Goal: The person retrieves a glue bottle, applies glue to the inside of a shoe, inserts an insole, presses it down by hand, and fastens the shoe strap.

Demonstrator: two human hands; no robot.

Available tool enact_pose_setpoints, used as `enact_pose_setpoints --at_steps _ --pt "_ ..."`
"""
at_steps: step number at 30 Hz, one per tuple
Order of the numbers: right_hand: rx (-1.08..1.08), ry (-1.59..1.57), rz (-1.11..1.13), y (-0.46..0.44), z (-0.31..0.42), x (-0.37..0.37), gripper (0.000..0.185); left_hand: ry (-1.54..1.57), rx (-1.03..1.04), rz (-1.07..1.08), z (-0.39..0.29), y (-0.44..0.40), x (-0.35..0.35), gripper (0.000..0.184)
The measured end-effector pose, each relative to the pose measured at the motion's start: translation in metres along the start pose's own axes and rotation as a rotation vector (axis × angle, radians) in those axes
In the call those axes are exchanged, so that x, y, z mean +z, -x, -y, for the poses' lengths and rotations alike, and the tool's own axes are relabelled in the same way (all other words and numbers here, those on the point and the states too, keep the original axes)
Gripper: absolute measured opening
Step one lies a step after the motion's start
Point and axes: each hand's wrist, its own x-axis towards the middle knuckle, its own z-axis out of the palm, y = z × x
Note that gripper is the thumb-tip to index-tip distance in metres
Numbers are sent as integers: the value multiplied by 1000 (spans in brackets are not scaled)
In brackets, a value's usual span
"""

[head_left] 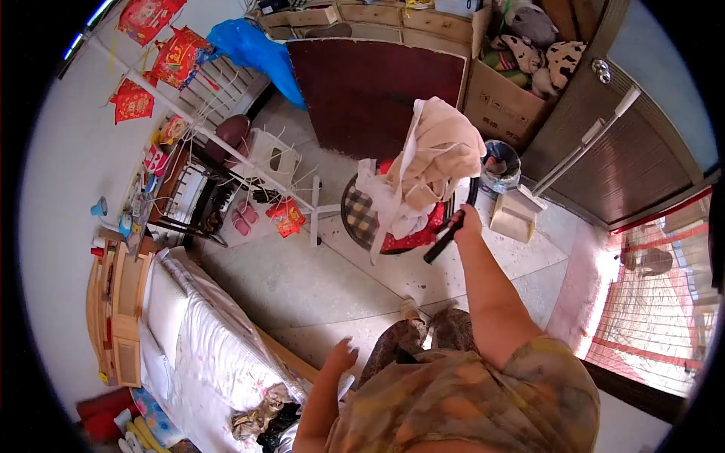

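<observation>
Head view: the person's right hand [470,219] is extended forward, its fingers clenched around a black handle [440,245], whose free end slants down and to the left. The handle lies just beside the near right edge of a round black-rimmed seat [361,215] with a checked surface; whether the two are joined cannot be told.

The seat bears a heap of fabric: a beige cloth [444,143] uppermost, a white cloth [411,220] partly under it and trailing over the front rim, and a red cloth [399,241] at the bottom.

The left hand [342,356] is low at the person's side, near the bed [208,321], with fingers loosely bent and released.

Right of the seat, a lined waste bin [507,181] and a long-handled dustpan [513,217] stand on the tiled floor [325,291]. Beyond the bin is a cardboard box [502,104] filled with plush toys [532,34]. A dark red panel [370,90] is behind the seat; pink slippers [243,219] lie to the left
</observation>
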Motion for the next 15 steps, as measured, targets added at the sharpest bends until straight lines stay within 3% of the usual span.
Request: enact_pose_setpoints --at_steps 2,6,8,10,11,14,15 --pt "-6 9 -25 12 14 -23 18 -40 -89 90 66 12 30 42" --pt "3 -67 -82 18 42 -82 16 275 -250 62 148 32 87 30" --pt "-14 -32 -76 27 58 -114 19 365 -266 56 163 36 106 27" --pt "-59 -24 -46 30 73 -152 19 231 -263 66 147 47 103 29" --pt "-75 18 -77 31 79 -168 19 145 -33 34 155 39 107 27" --pt "-81 61 -96 40 109 -222 20 -81 361 66 182 -21 129 25" --pt "-71 60 -143 45 121 -237 19 95 141 -32 147 -14 118 25"
